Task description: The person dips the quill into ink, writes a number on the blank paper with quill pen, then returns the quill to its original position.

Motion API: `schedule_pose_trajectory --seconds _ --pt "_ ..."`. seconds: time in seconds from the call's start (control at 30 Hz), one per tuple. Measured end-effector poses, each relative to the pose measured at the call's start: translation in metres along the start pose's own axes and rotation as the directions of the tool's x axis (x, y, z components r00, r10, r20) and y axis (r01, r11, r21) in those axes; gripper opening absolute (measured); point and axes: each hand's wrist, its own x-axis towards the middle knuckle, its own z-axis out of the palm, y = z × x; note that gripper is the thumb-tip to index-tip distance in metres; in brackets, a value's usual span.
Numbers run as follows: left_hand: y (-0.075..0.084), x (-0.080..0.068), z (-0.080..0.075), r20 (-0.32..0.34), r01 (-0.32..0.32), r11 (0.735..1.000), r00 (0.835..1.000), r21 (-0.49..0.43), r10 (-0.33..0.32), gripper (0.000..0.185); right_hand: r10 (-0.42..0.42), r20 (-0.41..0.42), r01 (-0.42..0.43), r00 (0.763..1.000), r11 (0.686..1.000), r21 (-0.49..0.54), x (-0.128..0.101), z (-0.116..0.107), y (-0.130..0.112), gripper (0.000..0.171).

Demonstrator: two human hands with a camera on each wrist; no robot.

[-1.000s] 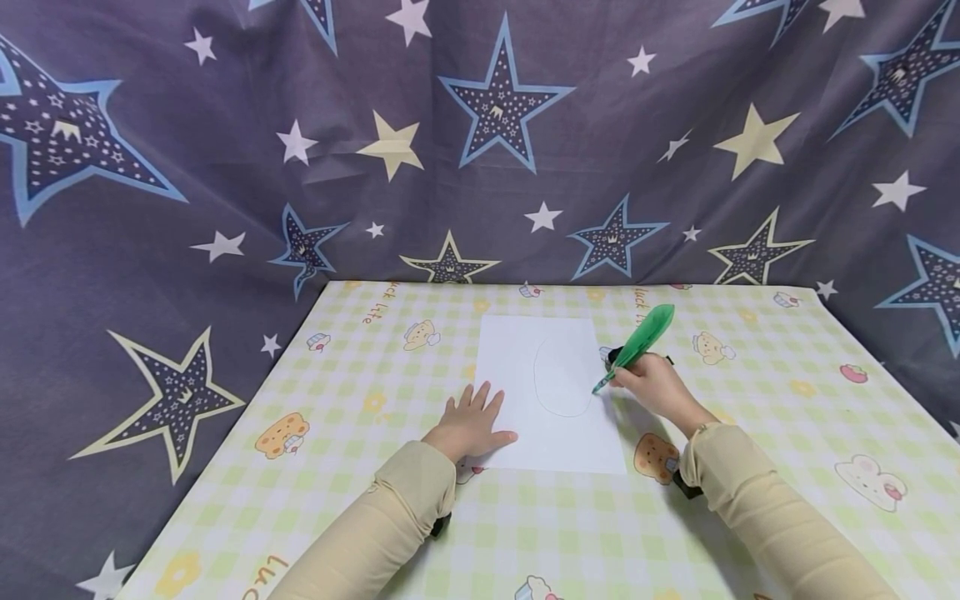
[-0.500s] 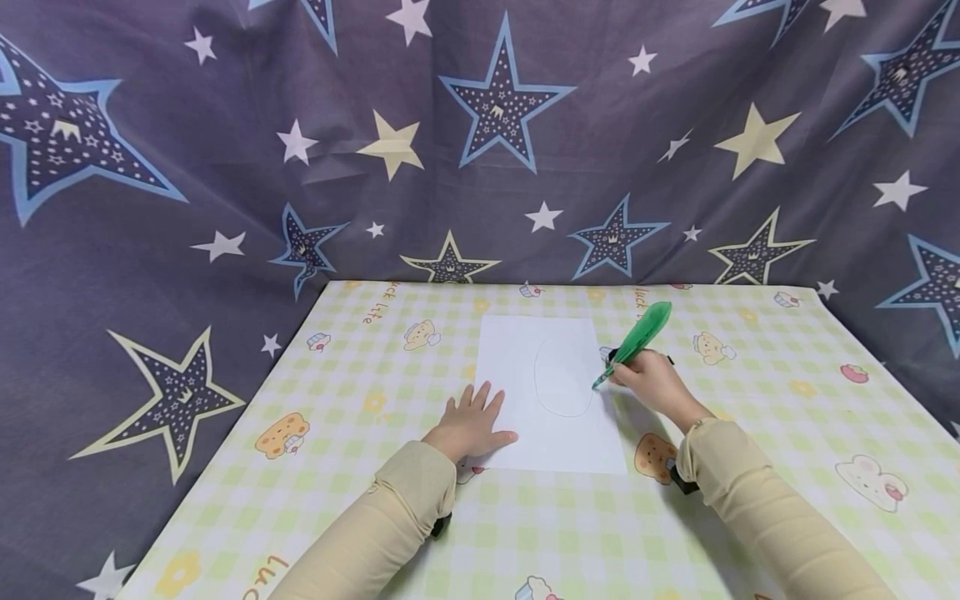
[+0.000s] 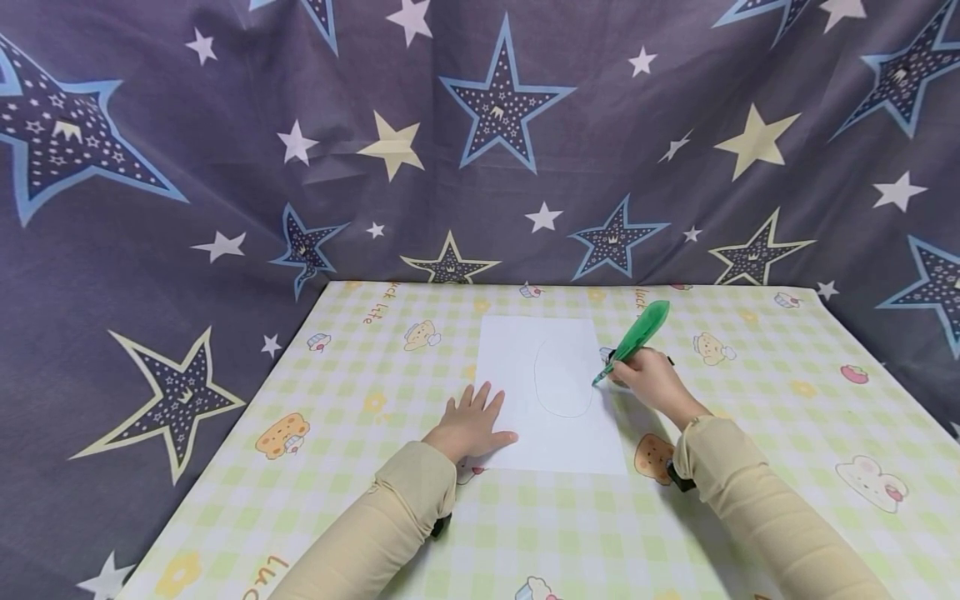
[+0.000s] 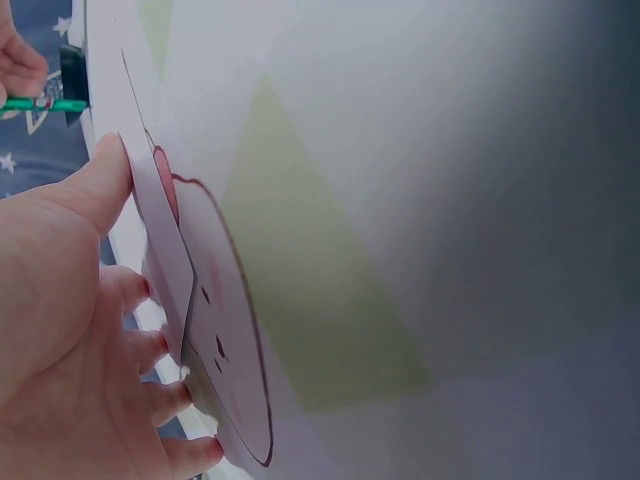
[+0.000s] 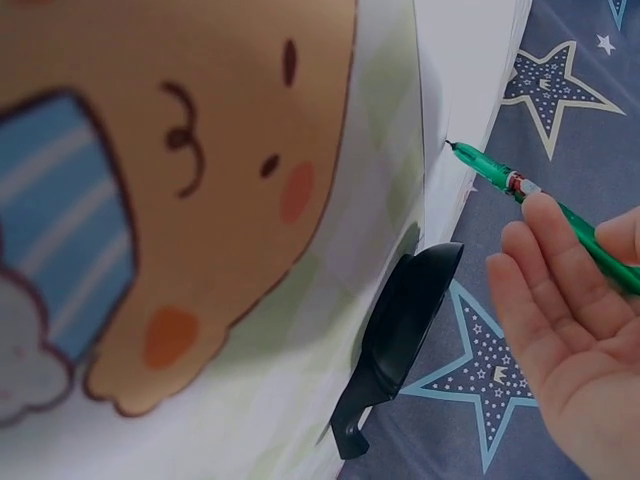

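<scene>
We have the oval outline (image 3: pixel 562 379) on the paper (image 3: pixel 525 433) mostly drawn; its top right is unclosed. Right hand (image 3: pixel 654 381) grips the green pen (image 3: pixel 633 342), tip on the line; left hand (image 3: pixel 468 425) lies flat, fingers straight, pinning the sheet.

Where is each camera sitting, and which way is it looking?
Head: worn on the head, looking forward and down at the white paper on the checked table; both sleeves and hands show.
Left wrist: on the left wrist, looking along the table; the left hand presses flat on the paper's edge.
Right wrist: on the right wrist, looking across the table; the right hand holds the green pen, tip at the paper.
Shared: the head and right wrist views both show the green pen and a black object beside the paper.
</scene>
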Motion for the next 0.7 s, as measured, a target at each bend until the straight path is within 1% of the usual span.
schedule_pose_trajectory --seconds 0.3,0.47,0.7 --pt "0.0008 -0.0011 -0.0009 -0.004 -0.005 1.0 1.0 -0.005 0.005 0.074 -0.002 -0.021 0.002 1.0 1.0 -0.011 0.0044 0.0018 0.0011 0.023" --pt "0.0007 -0.0018 -0.0008 -0.008 -0.004 1.0 1.0 -0.006 0.004 0.073 -0.016 -0.035 0.015 0.999 1.0 -0.026 0.0069 0.0029 0.001 0.024" --pt "0.0007 -0.001 -0.0001 -0.008 -0.004 1.0 1.0 0.0 0.004 0.074 -0.013 -0.051 0.01 0.999 0.999 -0.054 0.0094 0.004 0.0 0.024"
